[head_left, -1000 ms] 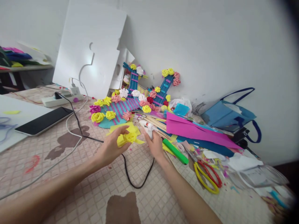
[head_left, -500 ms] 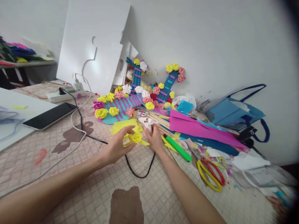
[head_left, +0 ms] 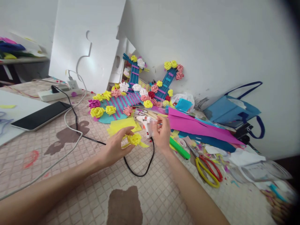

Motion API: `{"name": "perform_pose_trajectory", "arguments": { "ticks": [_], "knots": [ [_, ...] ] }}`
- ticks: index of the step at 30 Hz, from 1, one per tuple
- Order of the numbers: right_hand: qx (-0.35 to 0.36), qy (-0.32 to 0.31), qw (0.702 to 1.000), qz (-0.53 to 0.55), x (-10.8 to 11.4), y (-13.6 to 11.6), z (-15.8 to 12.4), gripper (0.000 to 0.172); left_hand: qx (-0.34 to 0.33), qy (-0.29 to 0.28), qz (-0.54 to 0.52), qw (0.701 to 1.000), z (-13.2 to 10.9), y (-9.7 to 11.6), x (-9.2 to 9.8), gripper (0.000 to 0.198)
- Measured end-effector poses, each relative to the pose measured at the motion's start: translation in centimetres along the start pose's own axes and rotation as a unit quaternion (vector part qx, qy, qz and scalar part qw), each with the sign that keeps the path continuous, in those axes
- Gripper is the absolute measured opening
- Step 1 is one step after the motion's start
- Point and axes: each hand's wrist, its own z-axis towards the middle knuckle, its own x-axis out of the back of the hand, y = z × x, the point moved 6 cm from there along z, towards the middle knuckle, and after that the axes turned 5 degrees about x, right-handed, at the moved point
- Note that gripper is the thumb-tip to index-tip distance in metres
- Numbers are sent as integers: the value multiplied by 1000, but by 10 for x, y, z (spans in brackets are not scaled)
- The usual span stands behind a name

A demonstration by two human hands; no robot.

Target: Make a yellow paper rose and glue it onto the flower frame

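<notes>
My left hand (head_left: pixel 116 143) pinches a yellow paper flower (head_left: pixel 134 139) with a loose strip trailing to the right. A white hot glue gun (head_left: pixel 148 126) stands just right of the flower, nozzle pointing left, its black cord looping below. At the gun's rear end is my right hand (head_left: pixel 162 134), fingers curled together beside the body. The handle shows clear of that palm; what the fingertips pinch is hidden. Yellow paper sheets (head_left: pixel 123 125) lie behind the flower.
Behind are a flower-covered blue paper decoration (head_left: pixel 124 104) and wooden sticks (head_left: pixel 152 114). To the right lie magenta paper (head_left: pixel 197 126), a green cutter (head_left: pixel 180 148), scissors (head_left: pixel 207 172) and a blue bag (head_left: pixel 232 111). A phone (head_left: pixel 42 115) and power strip (head_left: pixel 59 93) sit left.
My right hand has moved off the glue gun's handle, up and right to its rear end. The left hand still holds the flower. The view has shifted slightly.
</notes>
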Motion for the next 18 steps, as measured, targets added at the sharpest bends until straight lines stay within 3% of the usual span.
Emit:
{"name": "perform_pose_trajectory", "arguments": {
  "ticks": [5, 10, 14, 18],
  "knots": [
    [24, 8, 1000, -18, 49, -12, 16, 20, 1, -26, -8, 1000, -4, 1, -5, 52],
    [-29, -139, 987, -80, 71, 5, -23, 20, -5, -39, -14, 999, -8, 4, -10, 51],
    [-41, -216, 971, -91, 44, 19, -44, 19, -14, -45, -16, 999, -11, 5, -17, 52],
    [-61, -231, 965, -110, -10, 36, -24, 23, -29, -41, -18, 999, -13, 5, -20, 52]
  ]
}}
